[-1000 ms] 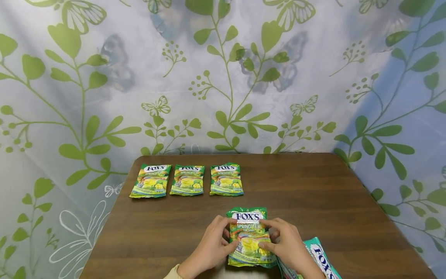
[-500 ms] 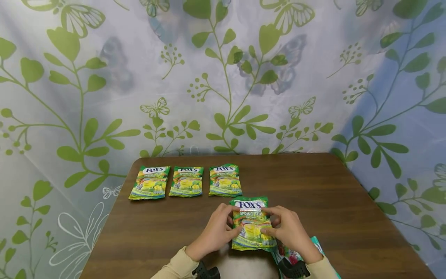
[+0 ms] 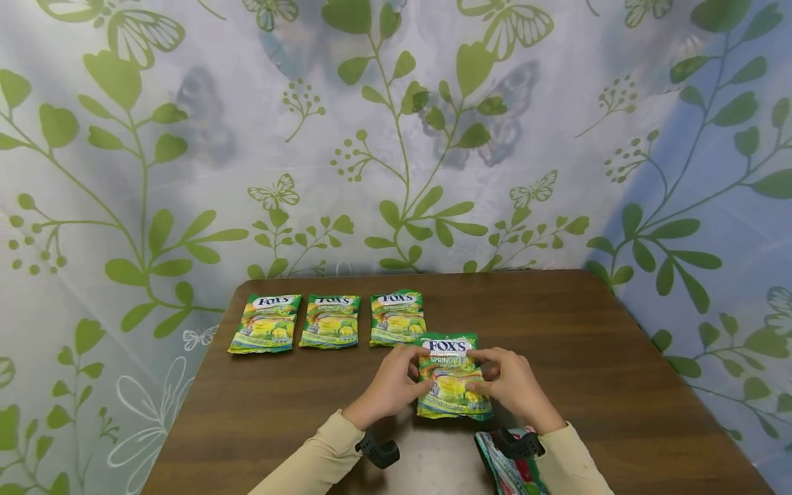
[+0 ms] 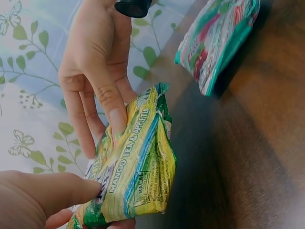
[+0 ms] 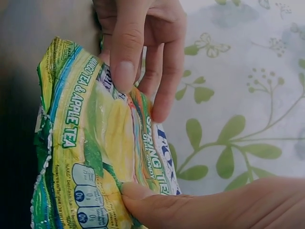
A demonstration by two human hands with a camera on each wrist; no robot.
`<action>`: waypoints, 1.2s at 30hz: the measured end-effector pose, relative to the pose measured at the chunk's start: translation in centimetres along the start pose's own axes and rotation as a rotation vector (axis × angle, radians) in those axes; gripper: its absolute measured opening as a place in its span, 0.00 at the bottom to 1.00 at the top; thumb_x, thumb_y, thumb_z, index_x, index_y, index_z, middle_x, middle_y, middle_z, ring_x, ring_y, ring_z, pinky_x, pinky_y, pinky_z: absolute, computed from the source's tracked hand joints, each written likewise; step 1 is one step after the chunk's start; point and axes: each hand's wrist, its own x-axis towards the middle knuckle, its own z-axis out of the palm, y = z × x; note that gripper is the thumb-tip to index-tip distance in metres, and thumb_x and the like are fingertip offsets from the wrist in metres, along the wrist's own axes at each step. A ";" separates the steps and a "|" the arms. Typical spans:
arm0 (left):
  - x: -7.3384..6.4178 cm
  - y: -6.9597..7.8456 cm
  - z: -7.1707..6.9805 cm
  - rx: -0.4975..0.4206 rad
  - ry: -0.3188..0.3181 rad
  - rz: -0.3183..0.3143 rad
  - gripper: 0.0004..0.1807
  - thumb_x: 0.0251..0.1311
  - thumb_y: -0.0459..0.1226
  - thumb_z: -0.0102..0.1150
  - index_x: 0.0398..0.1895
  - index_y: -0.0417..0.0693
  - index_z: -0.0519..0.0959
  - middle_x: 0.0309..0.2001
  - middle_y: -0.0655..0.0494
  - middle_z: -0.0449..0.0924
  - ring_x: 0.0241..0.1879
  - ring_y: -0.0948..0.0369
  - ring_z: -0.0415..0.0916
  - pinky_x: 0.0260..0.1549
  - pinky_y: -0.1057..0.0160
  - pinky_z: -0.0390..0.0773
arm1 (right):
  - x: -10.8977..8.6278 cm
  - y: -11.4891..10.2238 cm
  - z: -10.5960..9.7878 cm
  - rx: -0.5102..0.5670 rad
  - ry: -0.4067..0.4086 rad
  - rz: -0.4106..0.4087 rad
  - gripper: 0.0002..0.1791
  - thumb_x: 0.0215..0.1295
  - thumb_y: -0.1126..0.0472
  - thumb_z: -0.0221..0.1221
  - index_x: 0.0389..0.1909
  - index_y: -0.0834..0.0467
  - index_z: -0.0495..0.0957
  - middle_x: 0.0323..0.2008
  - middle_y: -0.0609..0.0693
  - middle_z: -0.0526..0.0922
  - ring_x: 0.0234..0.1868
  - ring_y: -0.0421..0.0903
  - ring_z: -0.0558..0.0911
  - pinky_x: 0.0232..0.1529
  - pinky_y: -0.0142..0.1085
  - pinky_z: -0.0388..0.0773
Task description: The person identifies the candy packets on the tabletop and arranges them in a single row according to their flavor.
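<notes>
A green and yellow candy bag marked FOX'S Spring Tea is held between both hands over the middle of the table. My left hand grips its left edge, the thumb pressed on the front face. On the opposite edge my right hand grips likewise, its thumb also on the front. In the left wrist view the bag is tilted, its bottom seam towards the camera. The right wrist view shows the printed front of the bag with fingers on both sides.
Three matching candy bags, left, middle and right, lie in a row along the back left of the brown table. A teal and red bag lies partly under the right forearm. A leaf-patterned curtain hangs behind.
Both hands have carried the candy bag away from the table's front edge, slightly to the right, towards the back row. The three bags in the row have stayed put.
</notes>
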 end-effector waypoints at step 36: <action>8.7 -0.6 0.6 0.175 0.015 0.000 0.26 0.65 0.37 0.65 0.64 0.38 0.72 0.50 0.43 0.69 0.33 0.62 0.70 0.31 0.65 0.73 | 7.0 3.5 -2.6 -0.054 0.012 -0.045 0.31 0.55 0.61 0.74 0.61 0.58 0.79 0.58 0.61 0.77 0.46 0.56 0.80 0.42 0.50 0.80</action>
